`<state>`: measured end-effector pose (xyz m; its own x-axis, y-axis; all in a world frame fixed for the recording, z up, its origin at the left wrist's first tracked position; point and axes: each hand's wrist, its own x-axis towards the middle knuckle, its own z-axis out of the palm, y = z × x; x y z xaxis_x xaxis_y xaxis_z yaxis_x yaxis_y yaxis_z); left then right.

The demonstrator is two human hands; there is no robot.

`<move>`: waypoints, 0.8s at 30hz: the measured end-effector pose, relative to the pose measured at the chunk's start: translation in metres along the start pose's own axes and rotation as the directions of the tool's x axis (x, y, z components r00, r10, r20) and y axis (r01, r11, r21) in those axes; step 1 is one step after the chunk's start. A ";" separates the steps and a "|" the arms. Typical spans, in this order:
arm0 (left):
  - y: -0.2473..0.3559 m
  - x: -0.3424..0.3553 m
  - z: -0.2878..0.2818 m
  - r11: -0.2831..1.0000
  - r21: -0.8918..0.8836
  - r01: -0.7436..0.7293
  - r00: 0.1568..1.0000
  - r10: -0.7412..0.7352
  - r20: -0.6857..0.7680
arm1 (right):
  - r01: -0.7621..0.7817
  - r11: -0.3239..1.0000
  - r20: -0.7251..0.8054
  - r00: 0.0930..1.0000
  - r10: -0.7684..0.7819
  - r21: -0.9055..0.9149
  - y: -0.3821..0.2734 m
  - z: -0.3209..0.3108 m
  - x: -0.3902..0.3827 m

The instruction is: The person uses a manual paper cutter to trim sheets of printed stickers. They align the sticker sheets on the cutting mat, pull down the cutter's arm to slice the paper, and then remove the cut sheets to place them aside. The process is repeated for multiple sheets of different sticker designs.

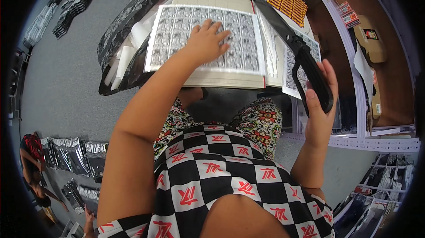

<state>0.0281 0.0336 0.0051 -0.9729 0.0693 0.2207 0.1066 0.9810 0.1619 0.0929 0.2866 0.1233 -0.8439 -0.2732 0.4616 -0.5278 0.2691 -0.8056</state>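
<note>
A printed sheet [170, 34] with rows of small grey pictures lies across the bed of a guillotine paper cutter [221, 81]. My left hand [206, 42] rests flat on the sheet with its fingers spread. The cutter's blade arm [275, 18] is raised, slanting from the far end down to the right. Around its black handle [325, 94] my right hand [322, 114] is closed, thumb on the near left side. Under the handle, partly covered, lies another grey printed sheet [290, 72]. White paper strips [268, 47] lie between the two sheets.
A black plastic bag [116, 29] holding white paper rolls [125, 63] sits left of the cutter. Orange printed sheets [287, 3] lie at the table's far right. A lilac metal shelf [354, 60] stands to the right. Another person [32, 162] and black packages [73, 156] are at the lower left.
</note>
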 end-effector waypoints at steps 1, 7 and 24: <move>-0.003 0.012 0.003 0.999 0.005 0.035 0.999 -0.035 -0.004 | -0.002 0.995 0.005 1.000 0.002 -0.102 0.001 -0.003 0.000; -0.005 0.055 0.010 0.992 0.015 0.124 0.991 -0.125 0.039 | -0.139 0.988 0.052 0.989 0.142 -0.063 -0.001 -0.013 -0.002; -0.009 0.065 0.024 0.991 0.049 0.126 0.990 -0.122 -0.069 | -0.052 0.999 0.043 0.998 0.051 0.015 0.013 -0.007 -0.015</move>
<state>-0.0414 0.0334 -0.0054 -0.9621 -0.0637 0.2650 -0.0267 0.9897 0.1408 0.0980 0.3004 0.1090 -0.8649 -0.2987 0.4034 -0.4818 0.2686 -0.8341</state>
